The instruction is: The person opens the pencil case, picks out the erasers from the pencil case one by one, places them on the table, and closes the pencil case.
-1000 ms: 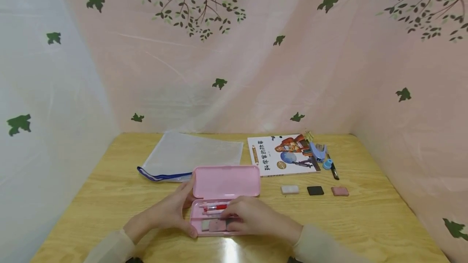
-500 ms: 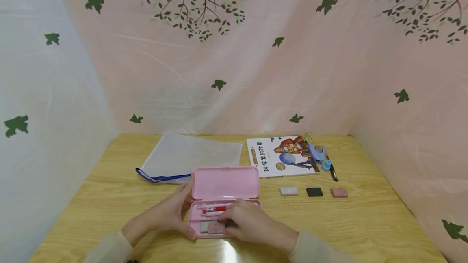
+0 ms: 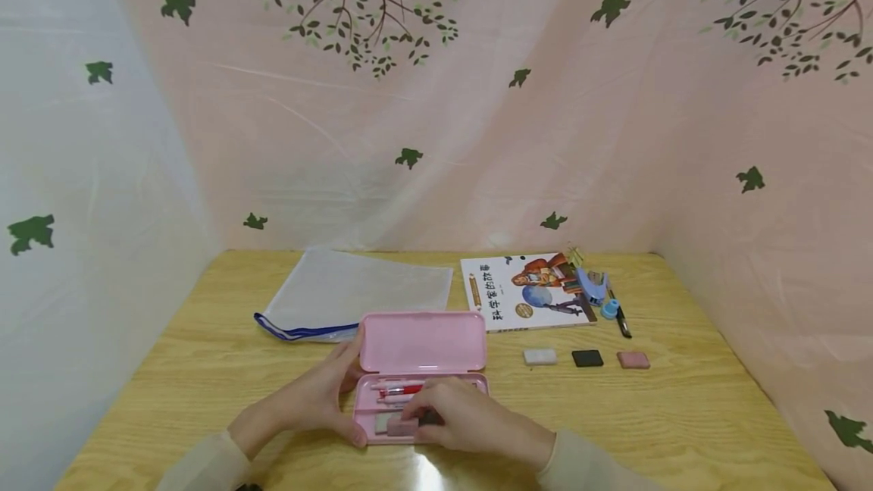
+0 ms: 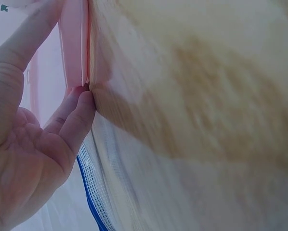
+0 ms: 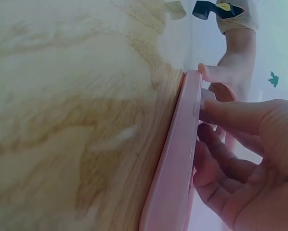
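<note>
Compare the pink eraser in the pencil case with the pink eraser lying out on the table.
The pink eraser in the pencil case lies in the open tray under the right hand, whose fingers touch it; the pink eraser on the table lies bare and untouched, rightmost in a row beside a black eraser. Both are small pink blocks lying flat.

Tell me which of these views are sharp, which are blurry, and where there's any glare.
Head view: sharp, with a bright glare patch on the light wooden table just in front of the open pink plastic pencil case. Left wrist view: table grain smeared and soft. Right wrist view: also soft, washed pale toward the top.
</note>
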A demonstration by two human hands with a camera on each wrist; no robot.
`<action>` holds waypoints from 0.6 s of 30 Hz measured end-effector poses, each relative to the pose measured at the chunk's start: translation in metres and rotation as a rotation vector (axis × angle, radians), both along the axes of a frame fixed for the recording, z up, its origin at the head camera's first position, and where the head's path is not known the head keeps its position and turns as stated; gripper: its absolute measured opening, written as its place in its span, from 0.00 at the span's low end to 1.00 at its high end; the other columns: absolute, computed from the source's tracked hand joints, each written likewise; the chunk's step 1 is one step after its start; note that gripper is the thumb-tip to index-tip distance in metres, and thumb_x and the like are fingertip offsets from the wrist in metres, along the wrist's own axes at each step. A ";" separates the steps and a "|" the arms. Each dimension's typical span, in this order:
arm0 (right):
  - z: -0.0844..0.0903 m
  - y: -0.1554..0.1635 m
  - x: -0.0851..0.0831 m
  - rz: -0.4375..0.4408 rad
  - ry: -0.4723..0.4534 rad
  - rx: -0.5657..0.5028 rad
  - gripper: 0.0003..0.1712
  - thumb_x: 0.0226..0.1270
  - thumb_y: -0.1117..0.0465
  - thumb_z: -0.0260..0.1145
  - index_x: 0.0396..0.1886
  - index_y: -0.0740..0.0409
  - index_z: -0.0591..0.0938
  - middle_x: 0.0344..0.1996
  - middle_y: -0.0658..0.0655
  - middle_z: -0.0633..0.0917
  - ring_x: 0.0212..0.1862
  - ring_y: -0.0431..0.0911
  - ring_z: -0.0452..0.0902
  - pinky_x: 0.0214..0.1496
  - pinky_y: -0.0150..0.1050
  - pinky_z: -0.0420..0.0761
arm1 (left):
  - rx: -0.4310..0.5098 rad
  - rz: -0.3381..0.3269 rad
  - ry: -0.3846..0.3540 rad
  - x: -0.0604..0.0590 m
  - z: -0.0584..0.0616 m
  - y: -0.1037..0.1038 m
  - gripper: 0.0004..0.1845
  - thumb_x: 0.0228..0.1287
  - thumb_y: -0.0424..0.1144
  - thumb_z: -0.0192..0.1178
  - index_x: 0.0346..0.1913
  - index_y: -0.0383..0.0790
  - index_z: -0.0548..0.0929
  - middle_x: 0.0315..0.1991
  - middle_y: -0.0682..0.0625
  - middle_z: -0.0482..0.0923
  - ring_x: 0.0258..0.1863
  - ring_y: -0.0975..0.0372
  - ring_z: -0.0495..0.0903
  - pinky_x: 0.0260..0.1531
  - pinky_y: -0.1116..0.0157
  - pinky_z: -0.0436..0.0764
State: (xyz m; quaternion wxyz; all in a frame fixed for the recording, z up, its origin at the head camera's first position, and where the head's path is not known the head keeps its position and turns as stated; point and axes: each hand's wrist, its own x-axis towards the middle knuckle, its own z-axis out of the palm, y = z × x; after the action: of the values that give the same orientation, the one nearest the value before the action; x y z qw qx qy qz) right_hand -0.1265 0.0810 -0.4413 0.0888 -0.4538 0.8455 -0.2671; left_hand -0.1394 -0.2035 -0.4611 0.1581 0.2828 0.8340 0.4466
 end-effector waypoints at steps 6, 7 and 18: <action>-0.002 0.001 0.003 -0.009 -0.080 -0.053 0.08 0.66 0.60 0.73 0.44 0.47 0.90 0.32 0.34 0.83 0.32 0.26 0.73 0.34 0.20 0.76 | -0.017 0.008 -0.014 0.000 0.000 0.000 0.80 0.39 0.51 0.85 0.81 0.45 0.29 0.78 0.37 0.43 0.62 0.55 0.75 0.66 0.60 0.73; -0.002 0.001 0.003 -0.017 -0.092 -0.064 0.07 0.66 0.60 0.73 0.43 0.47 0.90 0.32 0.34 0.83 0.31 0.26 0.73 0.34 0.20 0.76 | -0.021 0.009 -0.016 0.000 0.000 0.000 0.80 0.39 0.51 0.85 0.81 0.45 0.29 0.78 0.37 0.43 0.62 0.55 0.75 0.66 0.61 0.73; 0.006 0.032 0.002 -0.122 -0.382 -0.287 0.06 0.66 0.60 0.73 0.42 0.51 0.92 0.37 0.39 0.88 0.36 0.33 0.82 0.40 0.30 0.85 | 0.003 -0.014 -0.014 0.000 0.004 0.000 0.82 0.38 0.49 0.86 0.81 0.44 0.27 0.76 0.34 0.46 0.63 0.54 0.76 0.68 0.60 0.71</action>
State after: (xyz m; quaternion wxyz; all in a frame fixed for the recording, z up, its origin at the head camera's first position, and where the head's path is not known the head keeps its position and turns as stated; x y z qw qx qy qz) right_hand -0.1241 0.1126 -0.4357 0.1655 -0.3509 0.7927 -0.4703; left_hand -0.1394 -0.2034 -0.4574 0.1666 0.2858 0.8303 0.4486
